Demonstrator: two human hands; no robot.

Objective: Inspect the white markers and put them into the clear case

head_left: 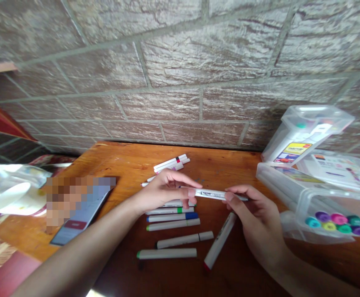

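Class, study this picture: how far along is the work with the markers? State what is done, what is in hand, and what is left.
Done: stored markers, coloured caps showing, sit in the clear case. In hand: the left hand and right hand hold one white marker between them. Left: about ten loose markers lie on the table.

The white marker [212, 194] is a slim pen with a pale barrel and a strip of dark print along its side. It hangs almost level, a little above the wooden table [127, 165]. One end is pinched by the left hand [164, 192], the other by the right hand [257, 218]. Its cap colour is hidden, probably under the fingers.
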